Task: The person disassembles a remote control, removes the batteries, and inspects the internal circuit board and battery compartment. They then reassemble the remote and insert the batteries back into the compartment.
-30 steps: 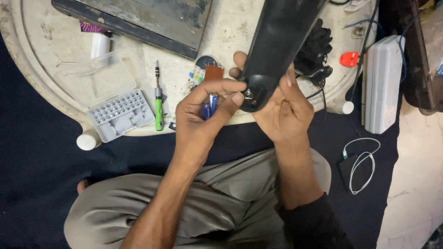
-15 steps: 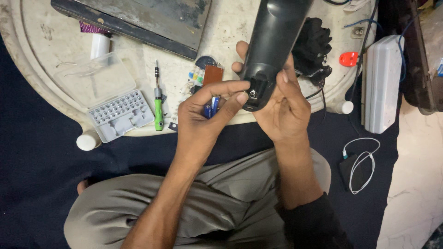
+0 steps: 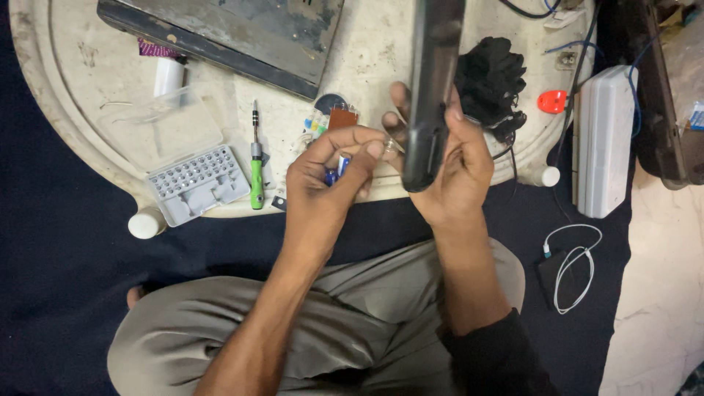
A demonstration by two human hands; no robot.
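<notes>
1. Right hand [image 3: 455,172] is gripping the black device [image 3: 433,88] edge-on, above the bench [image 3: 367,66].
2. Left hand [image 3: 326,183] is pinching a small metal part [image 3: 391,146] against the device's lower end.
3. Green screwdriver [image 3: 256,172] is lying left of the device.

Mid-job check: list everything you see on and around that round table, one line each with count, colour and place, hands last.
round table: one, cream, upper frame
flat panel: one, dark grey, top of table
bit case: one, grey with clear lid, table left
screwdriver: one, green handle, beside the case
black cloth: one, table right
orange piece: one, table right edge
white box: one, right of table
white cable: one, coiled on dark floor, right
black casing: one, upright, centre
left hand: pinches a small silver part at the casing's lower end
right hand: grip around the casing
</notes>
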